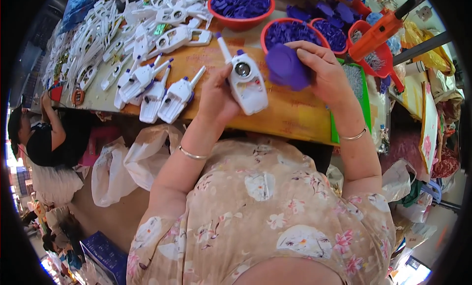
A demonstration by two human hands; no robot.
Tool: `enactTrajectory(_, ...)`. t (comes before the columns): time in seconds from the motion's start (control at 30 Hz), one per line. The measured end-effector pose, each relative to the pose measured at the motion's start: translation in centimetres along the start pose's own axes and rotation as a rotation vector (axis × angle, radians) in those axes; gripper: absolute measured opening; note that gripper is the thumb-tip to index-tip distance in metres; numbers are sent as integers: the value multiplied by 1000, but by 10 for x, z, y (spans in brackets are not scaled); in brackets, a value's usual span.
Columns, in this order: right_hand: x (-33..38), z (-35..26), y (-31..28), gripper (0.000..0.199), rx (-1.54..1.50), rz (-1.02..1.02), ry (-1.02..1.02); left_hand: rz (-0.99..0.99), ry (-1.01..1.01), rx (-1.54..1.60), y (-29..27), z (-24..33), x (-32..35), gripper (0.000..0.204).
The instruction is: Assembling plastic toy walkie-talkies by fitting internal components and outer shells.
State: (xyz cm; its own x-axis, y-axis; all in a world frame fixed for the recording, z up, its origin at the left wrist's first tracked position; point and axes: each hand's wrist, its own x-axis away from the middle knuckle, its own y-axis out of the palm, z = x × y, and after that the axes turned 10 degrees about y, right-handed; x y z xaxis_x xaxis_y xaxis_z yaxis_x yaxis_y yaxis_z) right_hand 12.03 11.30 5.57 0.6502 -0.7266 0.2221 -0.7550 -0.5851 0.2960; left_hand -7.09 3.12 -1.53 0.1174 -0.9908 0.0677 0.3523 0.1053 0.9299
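My left hand grips a white toy walkie-talkie shell, held upright above the table. The shell has a purple-tipped antenna, a round speaker in its upper part and bare wiring lower down. In my right hand, fingers and thumb pinch a purple plastic cover, slightly smeared by motion. Cover and shell are close together but apart. To the left of my left hand, several similar white shells with purple parts lie on the brown board.
White housings pile up at the far left. Red baskets of purple parts stand at the back. On the right are a green tray of small metal pieces, a red scoop and an orange electric screwdriver. Another person sits at left.
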Motion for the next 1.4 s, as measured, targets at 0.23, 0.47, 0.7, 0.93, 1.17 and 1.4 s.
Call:
enactTrajectory(0.23,-2,18,4,19,855,-237,-347,-67,-155,-4,-1,-18,15,33)
enactTrajectory(0.47,5,54,20,27,1056,391,-612,3,-33,-135,-1,-21,16,23)
enactTrajectory(0.7,22,73,33,37,1002,445,-473,-18,149,-256,5,-35,19,21)
enactTrajectory(0.93,30,75,31,55,455,328,-233,13,206,-306,8,-39,19,26)
enactTrajectory(1.17,32,84,21,63,367,156,-487,-18,213,-330,7,-39,24,29)
enactTrajectory(1.4,37,82,18,55,-26,82,-440,-26,177,-305,11,-37,27,27)
